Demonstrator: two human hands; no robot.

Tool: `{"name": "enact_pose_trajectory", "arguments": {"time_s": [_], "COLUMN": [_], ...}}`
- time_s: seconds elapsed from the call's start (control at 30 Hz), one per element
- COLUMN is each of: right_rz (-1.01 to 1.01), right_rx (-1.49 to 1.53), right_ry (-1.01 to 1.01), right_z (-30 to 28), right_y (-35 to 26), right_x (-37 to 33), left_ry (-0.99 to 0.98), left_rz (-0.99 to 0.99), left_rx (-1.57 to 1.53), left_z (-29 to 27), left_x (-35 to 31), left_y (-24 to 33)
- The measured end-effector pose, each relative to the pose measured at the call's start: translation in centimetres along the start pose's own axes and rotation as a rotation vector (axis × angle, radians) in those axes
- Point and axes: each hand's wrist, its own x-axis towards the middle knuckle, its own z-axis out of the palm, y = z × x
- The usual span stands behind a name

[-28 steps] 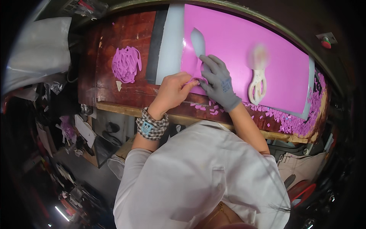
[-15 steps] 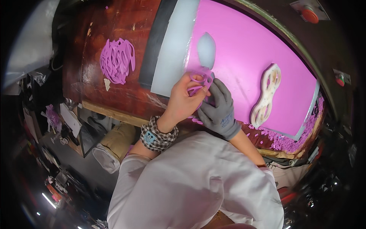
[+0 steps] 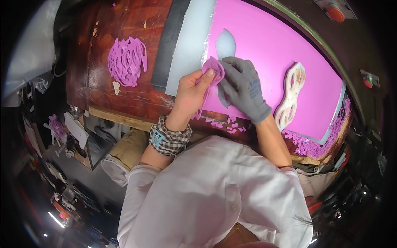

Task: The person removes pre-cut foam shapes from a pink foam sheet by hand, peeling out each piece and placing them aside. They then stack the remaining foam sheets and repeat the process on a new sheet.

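My left hand (image 3: 191, 94), bare with a checked band at the wrist, pinches a thin purple foam cut-out (image 3: 213, 63) with looped openings. The fingertips of my right hand (image 3: 245, 89), in a grey glove, curl against the right edge of that cut-out. Both hands are over the near left part of a purple foam sheet (image 3: 264, 49). Beyond them, a leaf-shaped hole (image 3: 226, 42) in the sheet bares the pale board below. A white cutting die (image 3: 295, 78) with rounded openings lies on the sheet to the right of my gloved hand.
A heap of purple cut-outs (image 3: 127, 62) lies on the reddish wooden table (image 3: 93, 49) at left. Beside the sheet are a pale board (image 3: 188, 37) and a dark strip (image 3: 167, 49). Purple scraps (image 3: 312, 148) gather along the near right edge. Red buttons (image 3: 336, 15) are at upper right.
Both hands have shifted slightly away from me with the purple cut-out, which hangs lower from my left hand. My gloved hand has turned, and more scraps show at the near edge.
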Motion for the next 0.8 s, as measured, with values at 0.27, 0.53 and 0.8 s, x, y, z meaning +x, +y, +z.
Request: {"name": "enact_pose_trajectory", "arguments": {"time_s": [0.27,0.53,0.8], "right_rz": [0.004,0.15,0.111], "right_rx": [-0.042,-0.264,-0.209], "right_ry": [0.104,0.129,0.139], "right_z": [1.3,2.8,3.1], "right_y": [0.9,0.3,0.5], "right_x": [0.6,0.3,-0.4], "left_ry": [-0.27,-0.399,-0.528], "left_rz": [-0.216,-0.253,-0.272], "left_rx": [-0.344,-0.522,-0.404], "left_z": [-1.7,-1.2,-1.2], "left_x": [0.8,-0.7,-3.5], "left_y": [0.8,0.7,1.9]}}
